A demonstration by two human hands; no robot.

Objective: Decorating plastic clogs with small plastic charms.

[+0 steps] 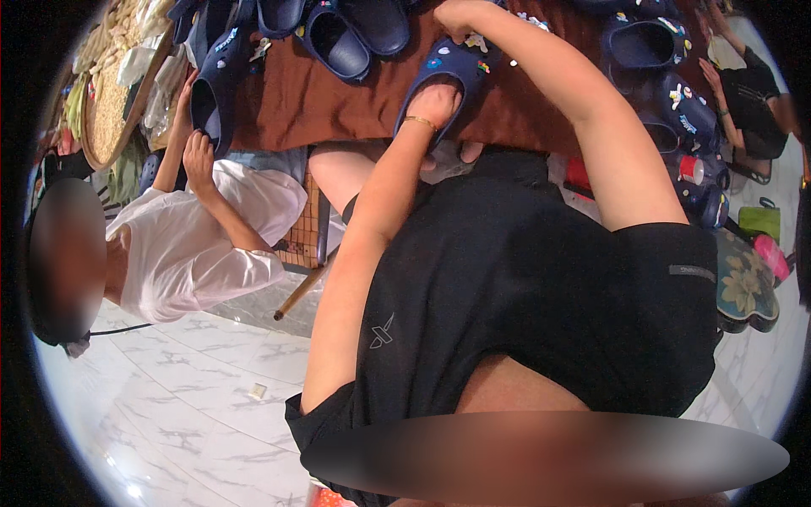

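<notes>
left hand point(437, 103) inside navy clog point(454, 68); sleeve label point(692, 271) perhaps lettered

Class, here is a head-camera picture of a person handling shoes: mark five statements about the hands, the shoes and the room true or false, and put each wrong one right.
1. The left hand reaches into a blue clog. True.
2. The right hand is at the heel of that clog. False: it is at the toe end.
3. The gold bracelet is on the right wrist. False: it is on the left wrist.
4. A co-worker in a white shirt has a hand on another clog. True.
5. The cloth under the clogs is white. False: it is reddish-brown.
</notes>
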